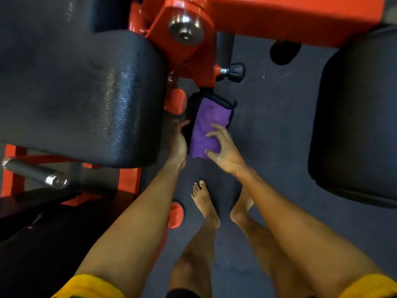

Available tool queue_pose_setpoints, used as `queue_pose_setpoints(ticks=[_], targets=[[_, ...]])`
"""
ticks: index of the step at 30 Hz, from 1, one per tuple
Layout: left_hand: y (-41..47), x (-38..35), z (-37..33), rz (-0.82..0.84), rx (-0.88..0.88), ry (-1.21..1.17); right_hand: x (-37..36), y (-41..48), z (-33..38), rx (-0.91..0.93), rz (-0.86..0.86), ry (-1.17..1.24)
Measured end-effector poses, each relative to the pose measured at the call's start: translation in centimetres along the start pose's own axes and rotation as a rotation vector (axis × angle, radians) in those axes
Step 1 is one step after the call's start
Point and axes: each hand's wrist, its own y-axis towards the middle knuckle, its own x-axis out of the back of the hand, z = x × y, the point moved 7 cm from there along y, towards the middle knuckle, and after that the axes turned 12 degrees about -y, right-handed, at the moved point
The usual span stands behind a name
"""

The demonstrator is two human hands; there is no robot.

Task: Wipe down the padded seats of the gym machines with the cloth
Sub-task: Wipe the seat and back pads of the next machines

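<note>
Got the purple cloth (206,125) draped over the small black pad (190,112) sitting low under the orange frame (279,18), between the big padded seat (86,100) on the left and another big pad (354,125) on the right. Pressing down on it with the right grip (225,151), fingers splayed and a bit bent, nothing really pinched. Bracing the pad's left side with the left grip (178,145); can't tell if those fingers wrap round or just lie flat, mostly hidden behind the edge.

Looks like mid-wipe on this little pad, with the big ones probably still to do.

Things to watch for, probably:
- bunching the cloth by pushing from one end only
- letting it slip off onto the floor (268,125)
- banging knuckles on the adjustment knob (236,72) just above
- stubbing bare toes (199,186) on the orange foot cap (176,215)
</note>
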Motion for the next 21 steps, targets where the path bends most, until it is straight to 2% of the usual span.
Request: queue_pose_setpoints(ticks=[2, 3, 7, 10, 14, 21], targets=[[1.9, 0.4, 0.6, -0.017, -0.054, 0.092, 1.0, 1.4, 0.0, -0.117, -0.223, -0.006], [3.0, 0.7, 1.1, -0.034, -0.074, 0.144, 0.8, 2.2, 0.2, -0.178, -0.264, -0.035], [5.5, 0.1, 0.5, -0.002, -0.170, 0.259, -2.3, 4.9, 1.5, -0.278, -0.267, -0.140], [6.6, -0.5, 1.4, 0.069, -0.188, 0.257, -1.8, 6.5, 0.9, -0.267, -0.368, -0.123], [6.4, -0.9, 1.6, 0.063, -0.178, 0.244, 0.0, 9.0, -0.4, -0.229, -0.394, -0.004], [5.5, -1.4, 0.8, 0.013, -0.195, 0.309, -6.8, -1.0, 0.2, -0.080, -0.389, -0.161]])
